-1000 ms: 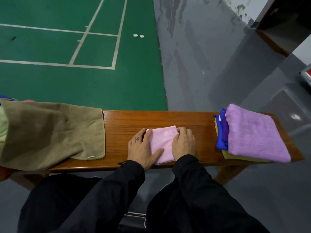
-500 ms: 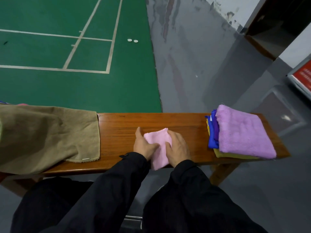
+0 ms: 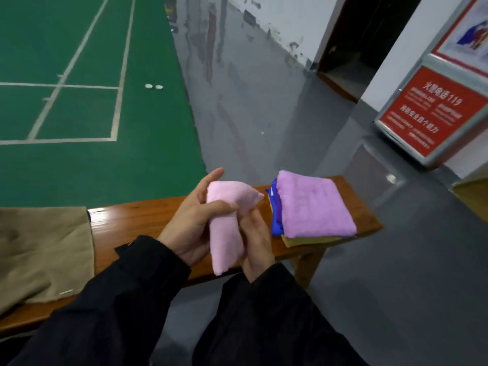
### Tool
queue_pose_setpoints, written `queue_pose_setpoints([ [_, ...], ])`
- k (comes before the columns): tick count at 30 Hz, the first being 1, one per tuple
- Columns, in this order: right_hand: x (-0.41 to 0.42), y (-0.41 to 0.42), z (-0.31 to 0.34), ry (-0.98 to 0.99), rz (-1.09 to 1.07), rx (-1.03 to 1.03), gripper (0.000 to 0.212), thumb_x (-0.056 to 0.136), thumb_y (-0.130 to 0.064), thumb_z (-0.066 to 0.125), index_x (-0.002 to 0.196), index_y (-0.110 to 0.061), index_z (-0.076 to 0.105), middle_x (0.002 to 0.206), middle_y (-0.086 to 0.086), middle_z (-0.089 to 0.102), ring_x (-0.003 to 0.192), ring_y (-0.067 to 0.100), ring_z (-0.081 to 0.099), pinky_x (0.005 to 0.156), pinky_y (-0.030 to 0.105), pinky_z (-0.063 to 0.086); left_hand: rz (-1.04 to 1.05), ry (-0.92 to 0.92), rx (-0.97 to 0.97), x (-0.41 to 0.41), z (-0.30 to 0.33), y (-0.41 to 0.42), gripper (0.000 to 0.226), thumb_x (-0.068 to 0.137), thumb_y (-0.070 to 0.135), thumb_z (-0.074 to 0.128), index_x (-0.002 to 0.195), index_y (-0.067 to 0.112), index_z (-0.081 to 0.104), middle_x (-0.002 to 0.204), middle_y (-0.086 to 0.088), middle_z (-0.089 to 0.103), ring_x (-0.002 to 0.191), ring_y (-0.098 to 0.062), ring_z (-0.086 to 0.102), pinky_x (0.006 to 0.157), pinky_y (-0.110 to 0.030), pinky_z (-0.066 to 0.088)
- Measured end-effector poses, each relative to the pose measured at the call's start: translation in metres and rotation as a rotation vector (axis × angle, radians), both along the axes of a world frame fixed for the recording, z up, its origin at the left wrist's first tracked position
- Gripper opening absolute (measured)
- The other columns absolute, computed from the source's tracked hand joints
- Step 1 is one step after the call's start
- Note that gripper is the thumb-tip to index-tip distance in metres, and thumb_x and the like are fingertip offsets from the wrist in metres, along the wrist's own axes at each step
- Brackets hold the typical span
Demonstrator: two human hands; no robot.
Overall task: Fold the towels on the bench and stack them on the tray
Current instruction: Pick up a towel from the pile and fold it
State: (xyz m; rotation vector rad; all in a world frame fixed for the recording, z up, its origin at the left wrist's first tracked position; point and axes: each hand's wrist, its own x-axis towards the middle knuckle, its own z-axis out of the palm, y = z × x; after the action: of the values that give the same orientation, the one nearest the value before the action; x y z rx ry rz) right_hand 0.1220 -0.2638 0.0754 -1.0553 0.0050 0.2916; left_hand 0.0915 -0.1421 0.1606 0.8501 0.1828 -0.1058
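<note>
A small folded pink towel point(image 3: 227, 228) is lifted above the wooden bench point(image 3: 137, 220), held between both hands. My left hand point(image 3: 190, 225) grips it from the left, thumb across its front and fingers behind. My right hand point(image 3: 257, 241) holds its right side and lower part from underneath. To the right on the bench lies a stack of folded towels: a purple one point(image 3: 314, 204) on top, a blue one point(image 3: 274, 215) below it and a yellow one point(image 3: 306, 240) at the bottom. No tray shows under the stack.
An unfolded tan towel point(image 3: 42, 249) drapes over the bench's left part. Beyond the bench lie a green court floor point(image 3: 79, 101) and grey floor. A red sign board point(image 3: 433, 112) leans at the right.
The pink towel lay flat on the bench under both hands; both hands gathered it and lifted it off the bench. The camera has swung to the right.
</note>
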Motion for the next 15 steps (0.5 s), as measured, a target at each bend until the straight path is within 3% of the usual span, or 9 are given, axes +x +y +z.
queue_pose_setpoints([
  [2,0.002,-0.024,0.030,-0.071,-0.132,-0.023,0.041,0.089,-0.017,0.069,0.129,-0.014,0.062,0.125,0.013,0.072,0.115,0.033,0.069,0.098,0.053,0.056,-0.058,-0.022,-0.056,0.010,0.013,-0.010,0.076,0.071,-0.002,0.068,0.140,0.023,0.054,0.128,-0.019,0.066,0.102,-0.032,0.068,0.087,-0.043,0.060],
  [4,0.011,-0.053,0.052,-0.085,-0.258,-0.178,0.046,0.088,-0.015,0.077,0.131,-0.022,0.061,0.121,0.010,0.074,0.112,0.032,0.071,0.097,0.055,0.057,-0.091,-0.032,-0.038,0.025,0.019,-0.025,0.076,0.073,-0.003,0.070,0.142,0.022,0.052,0.130,-0.019,0.065,0.105,-0.031,0.070,0.083,-0.043,0.061],
  [8,0.047,-0.117,0.080,-0.210,-0.491,-0.463,0.038,0.094,-0.008,0.070,0.127,-0.024,0.061,0.097,-0.005,0.078,0.095,0.015,0.074,0.082,0.036,0.061,-0.095,-0.034,0.109,0.077,0.022,-0.073,0.069,0.085,-0.010,0.069,0.145,0.017,0.047,0.131,-0.019,0.062,0.099,-0.025,0.072,0.077,-0.037,0.060],
  [10,0.073,-0.149,0.080,-0.241,-0.541,-0.601,0.037,0.094,-0.006,0.067,0.124,-0.024,0.058,0.105,-0.007,0.074,0.102,0.016,0.072,0.081,0.027,0.058,-0.057,-0.035,0.235,0.106,0.015,-0.101,0.067,0.090,-0.002,0.070,0.149,0.014,0.041,0.129,-0.016,0.063,0.099,-0.025,0.070,0.080,-0.038,0.060],
  [12,0.097,-0.174,0.069,-0.213,-0.502,-0.817,0.039,0.094,-0.009,0.067,0.128,-0.024,0.054,0.117,-0.005,0.068,0.115,0.021,0.066,0.088,0.027,0.055,0.034,-0.009,0.515,0.127,-0.002,-0.122,0.077,0.094,0.020,0.072,0.156,0.014,0.026,0.134,-0.014,0.058,0.110,-0.025,0.065,0.091,-0.036,0.053],
  [14,0.110,-0.190,0.050,-0.224,-0.435,-1.169,0.051,0.091,-0.017,0.070,0.139,-0.017,0.052,0.134,0.004,0.063,0.126,0.026,0.058,0.105,0.037,0.048,0.101,-0.045,0.947,0.131,-0.031,-0.133,0.084,0.096,0.039,0.065,0.160,0.016,0.016,0.150,-0.017,0.042,0.134,-0.030,0.048,0.110,-0.039,0.040],
  [15,0.111,-0.194,0.041,-0.302,-0.414,-1.316,0.055,0.090,-0.020,0.071,0.142,-0.015,0.052,0.139,0.007,0.060,0.129,0.028,0.055,0.109,0.038,0.044,0.084,-0.116,1.179,0.130,-0.045,-0.137,0.079,0.097,0.045,0.059,0.160,0.017,0.019,0.155,-0.018,0.037,0.140,-0.032,0.040,0.115,-0.041,0.035],
])
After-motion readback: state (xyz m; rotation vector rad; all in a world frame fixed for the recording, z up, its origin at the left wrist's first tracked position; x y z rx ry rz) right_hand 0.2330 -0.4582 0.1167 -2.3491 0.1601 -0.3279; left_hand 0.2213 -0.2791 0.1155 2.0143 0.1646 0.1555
